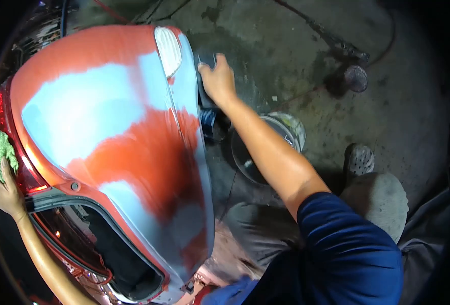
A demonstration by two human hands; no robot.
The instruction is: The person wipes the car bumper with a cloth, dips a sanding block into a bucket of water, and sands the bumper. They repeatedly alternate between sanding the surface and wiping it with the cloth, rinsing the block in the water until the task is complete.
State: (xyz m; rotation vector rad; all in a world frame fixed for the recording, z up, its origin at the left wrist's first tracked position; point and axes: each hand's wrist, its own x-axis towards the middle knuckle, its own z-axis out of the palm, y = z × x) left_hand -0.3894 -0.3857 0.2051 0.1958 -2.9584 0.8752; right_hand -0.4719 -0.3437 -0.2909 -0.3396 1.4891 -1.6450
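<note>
A car body panel [148, 157] with orange-red paint and light blue-grey patches fills the left half. My left hand [4, 185] presses a crumpled green cloth [1, 152] against the red tail light [6, 119] at the far left. On the other side, my right hand [218, 81] is beside the panel's right edge, near the white light-shaped area [168, 52]. Its thumb and fingers are bent round a dark, flat object [207, 61], which is partly hidden by the hand and hard to make out.
Below my right forearm stands a bucket [246, 165], with another light container [292, 127] beside it. A dark blue can [209, 122] is close to the panel. A hose [306, 23] and a round object [356, 79] lie on the stained floor, beyond my shoe [361, 158].
</note>
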